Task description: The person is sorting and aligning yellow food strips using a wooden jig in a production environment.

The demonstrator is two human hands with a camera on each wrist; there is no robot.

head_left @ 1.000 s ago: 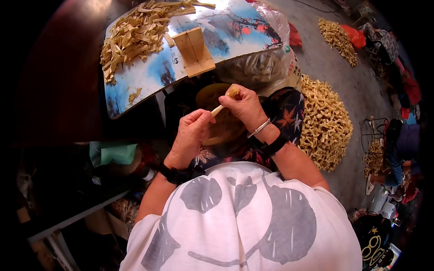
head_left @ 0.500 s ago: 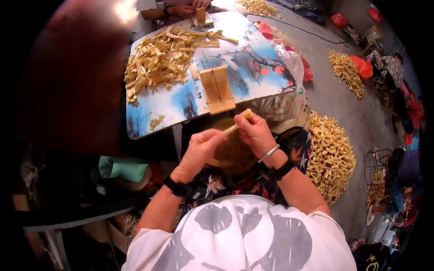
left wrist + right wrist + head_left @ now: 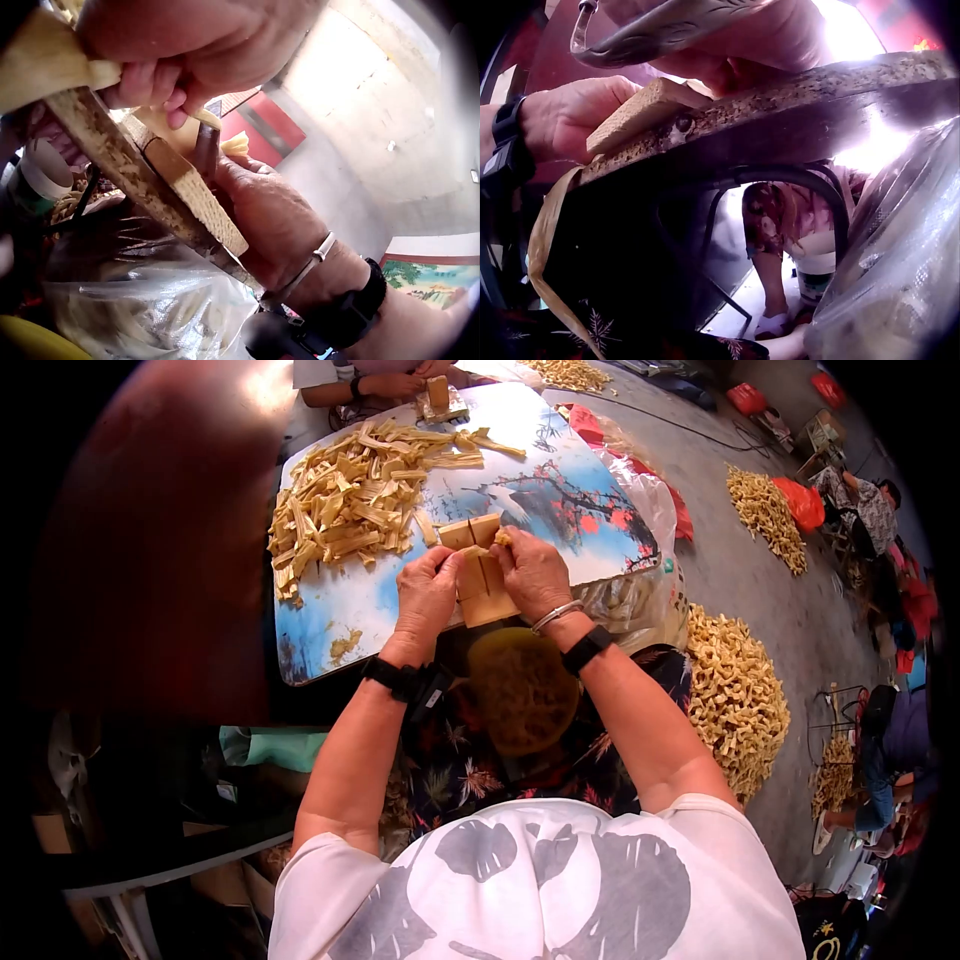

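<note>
At the near table edge, both hands meet over a small wooden stand (image 3: 487,603). The left hand (image 3: 425,598) pinches a pale yellow, flat dried strip (image 3: 45,64) between thumb and fingers. The right hand (image 3: 537,578) pinches the strip's crumpled end (image 3: 502,537) on the stand's right side. A dark upright blade (image 3: 207,150) stands out of the stand between the hands, with the strip up against it in the left wrist view. A long tail of the strip (image 3: 549,240) hangs below the table edge in the right wrist view.
A heap of yellow strips (image 3: 350,500) lies on the painted table (image 3: 390,595). Between the knees sits a yellowish bowl (image 3: 500,636). A big pile of short pieces (image 3: 735,700) is on the floor at right, near a clear plastic bag (image 3: 625,600). Another person's hands (image 3: 395,385) work across the table.
Both hands have moved forward from above the bowl to the wooden stand, carrying the strip with them. The head view has shifted to show more of the table's far side.
</note>
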